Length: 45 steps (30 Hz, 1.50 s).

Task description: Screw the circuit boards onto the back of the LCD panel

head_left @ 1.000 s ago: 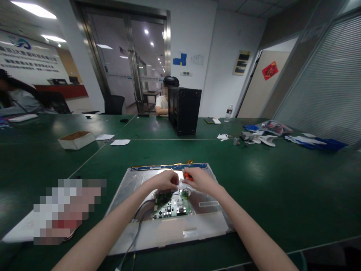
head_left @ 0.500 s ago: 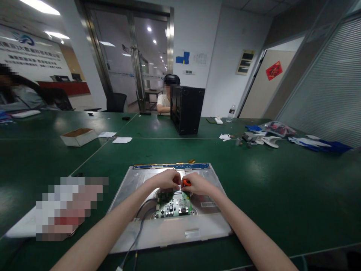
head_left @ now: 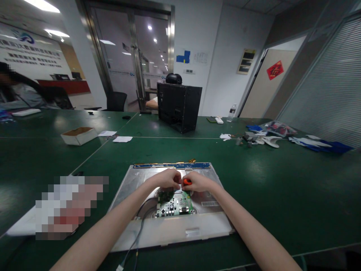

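A flat silver display panel [head_left: 146, 232] lies on the table with its metal back up and a blue circuit strip [head_left: 197, 165] along its far edge. Fixed at its middle is a green circuit board [head_left: 176, 206]. Over the board's far edge, my left hand [head_left: 169, 178] is closed in a pinch at a white connector or flat cable [head_left: 178, 189]; the fingertips hide what is in it. My right hand [head_left: 199, 181] is closed beside it, fingertips at the same spot, with an orange-handled tool [head_left: 187, 181] tucked in its grip. The tool's other end is hidden.
Grey cables [head_left: 138, 235] run from the board toward the near table edge. A pixelated packet [head_left: 67, 207] lies left of the panel. Farther off are an open box [head_left: 79, 136], a black computer case [head_left: 180, 107] with a person behind it, and scattered parts [head_left: 259, 138].
Across the table, the black case has been turned, showing more of its open side, and the person behind it is more hidden. My hands stay at the same spot with barely any movement.
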{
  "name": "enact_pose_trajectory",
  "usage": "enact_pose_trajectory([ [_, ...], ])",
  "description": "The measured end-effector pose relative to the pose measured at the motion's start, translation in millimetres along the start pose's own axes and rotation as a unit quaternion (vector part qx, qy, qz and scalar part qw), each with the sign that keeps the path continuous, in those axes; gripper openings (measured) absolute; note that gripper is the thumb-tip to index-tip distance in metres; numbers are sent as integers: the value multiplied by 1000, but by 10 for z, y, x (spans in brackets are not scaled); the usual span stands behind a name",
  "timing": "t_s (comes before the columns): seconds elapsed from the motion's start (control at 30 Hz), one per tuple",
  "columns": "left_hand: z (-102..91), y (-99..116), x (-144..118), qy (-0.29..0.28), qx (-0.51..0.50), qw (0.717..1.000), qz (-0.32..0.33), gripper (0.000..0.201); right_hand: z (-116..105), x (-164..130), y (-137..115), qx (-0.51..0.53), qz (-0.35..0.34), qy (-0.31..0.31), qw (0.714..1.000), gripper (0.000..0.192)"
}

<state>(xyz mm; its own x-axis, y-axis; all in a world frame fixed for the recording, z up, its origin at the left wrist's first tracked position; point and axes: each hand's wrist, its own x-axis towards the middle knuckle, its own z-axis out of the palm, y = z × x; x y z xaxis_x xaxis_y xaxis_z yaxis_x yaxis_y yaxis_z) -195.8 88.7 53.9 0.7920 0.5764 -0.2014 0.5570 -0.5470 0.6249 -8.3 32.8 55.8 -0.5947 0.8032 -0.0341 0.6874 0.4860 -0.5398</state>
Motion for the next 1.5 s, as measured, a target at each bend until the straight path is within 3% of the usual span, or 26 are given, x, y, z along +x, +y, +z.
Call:
enact_pose_trajectory([
  [0.37, -19, -7, 3, 4, 9, 1000, 20, 20, -71, 63, 70, 8, -40, -48, 998, 13],
  [0.73, -33, 21, 3, -6, -9, 1000, 13, 22, -160, -5, 137, 54, -10, -58, 997, 15],
  [0.93, -11, 149, -19, 36, 16, 997, 69, 17, -199, -74, 163, 79, 21, 29, 996, 15],
  [1.1, 40, 272, -17, 119, 41, 988, 90, 11, -167, -87, 138, 124, 46, 110, 985, 14],
  [1.33, 47, 376, -40, 191, 57, 974, 111, 11, -174, -118, -8, 258, 65, 234, 935, 20],
  [1.5, 100, 415, -67, 159, 103, 970, 154, 15, -273, -185, -84, 432, 72, 313, 843, 30],
])
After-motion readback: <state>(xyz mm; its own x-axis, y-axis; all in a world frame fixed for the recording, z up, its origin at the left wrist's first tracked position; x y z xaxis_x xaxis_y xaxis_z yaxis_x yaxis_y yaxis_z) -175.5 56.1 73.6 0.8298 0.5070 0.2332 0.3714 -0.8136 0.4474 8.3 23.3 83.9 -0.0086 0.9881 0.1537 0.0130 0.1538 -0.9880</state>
